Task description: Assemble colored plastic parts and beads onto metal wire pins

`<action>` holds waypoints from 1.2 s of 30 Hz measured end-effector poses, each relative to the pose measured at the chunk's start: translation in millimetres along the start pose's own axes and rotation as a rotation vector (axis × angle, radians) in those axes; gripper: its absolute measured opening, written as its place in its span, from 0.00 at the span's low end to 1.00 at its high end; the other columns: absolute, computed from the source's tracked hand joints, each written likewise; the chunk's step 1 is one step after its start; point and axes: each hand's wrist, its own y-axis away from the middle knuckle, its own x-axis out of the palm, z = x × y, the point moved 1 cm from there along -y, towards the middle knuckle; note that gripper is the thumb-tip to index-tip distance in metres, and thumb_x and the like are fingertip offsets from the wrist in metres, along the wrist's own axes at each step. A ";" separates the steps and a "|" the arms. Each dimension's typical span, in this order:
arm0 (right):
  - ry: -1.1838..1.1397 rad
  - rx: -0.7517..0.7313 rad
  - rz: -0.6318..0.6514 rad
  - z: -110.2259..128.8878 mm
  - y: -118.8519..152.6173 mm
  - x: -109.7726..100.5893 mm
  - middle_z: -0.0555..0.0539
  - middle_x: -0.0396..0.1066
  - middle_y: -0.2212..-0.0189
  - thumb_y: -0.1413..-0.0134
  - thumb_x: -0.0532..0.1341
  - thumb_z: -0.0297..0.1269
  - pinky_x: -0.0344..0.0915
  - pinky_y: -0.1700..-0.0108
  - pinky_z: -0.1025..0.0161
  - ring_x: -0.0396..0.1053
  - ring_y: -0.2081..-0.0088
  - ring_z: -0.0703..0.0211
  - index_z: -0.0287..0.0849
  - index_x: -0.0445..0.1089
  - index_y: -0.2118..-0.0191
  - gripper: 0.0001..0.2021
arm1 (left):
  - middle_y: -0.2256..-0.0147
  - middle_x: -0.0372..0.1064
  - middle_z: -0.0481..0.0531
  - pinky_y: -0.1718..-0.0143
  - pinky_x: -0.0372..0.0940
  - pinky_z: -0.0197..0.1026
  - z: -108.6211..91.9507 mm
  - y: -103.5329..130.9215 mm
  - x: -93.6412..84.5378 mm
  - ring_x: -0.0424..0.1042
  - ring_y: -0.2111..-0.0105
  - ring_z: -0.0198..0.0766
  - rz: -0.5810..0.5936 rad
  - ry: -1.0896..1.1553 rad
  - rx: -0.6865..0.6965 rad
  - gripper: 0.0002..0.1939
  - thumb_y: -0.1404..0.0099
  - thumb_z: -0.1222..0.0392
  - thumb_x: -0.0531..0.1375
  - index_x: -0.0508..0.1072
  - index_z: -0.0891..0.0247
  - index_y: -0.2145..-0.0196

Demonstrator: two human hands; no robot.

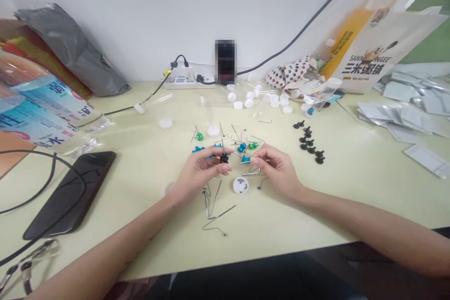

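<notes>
A small black knob-like part (224, 158) with a thin metal rod standing up from it is pinched between the thumb and fingers of my left hand (200, 168). To its right, my right hand (277, 166) has thumb and forefinger closed at a small blue metal part (245, 159), with a thin rod beside it. Around both hands lie more blue parts (241, 147), green parts (253, 146) and bent hex keys (251, 173). Between my wrists sits a white cap (241, 185) with tiny dark pieces in it. More bent hex keys (209, 206) lie nearer the table edge.
Black parts (309, 143) stand in a cluster at right. White caps (249, 103) are scattered at the back, before a power strip (186, 79). Water bottles (45, 112) and a phone (70, 197) lie left. Flat packets (404, 108) and a paper bag (365, 51) are right.
</notes>
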 end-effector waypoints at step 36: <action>0.079 -0.250 -0.050 6.4 -7.8 16.8 0.50 0.62 0.74 0.44 0.59 0.37 0.57 0.73 0.65 0.60 0.72 0.63 0.43 0.68 0.70 0.06 | 0.64 0.75 0.54 0.54 0.69 0.50 -1.0 7.1 7.0 0.74 0.63 0.43 -0.099 -0.239 0.089 0.21 0.43 0.60 0.63 0.71 0.64 0.51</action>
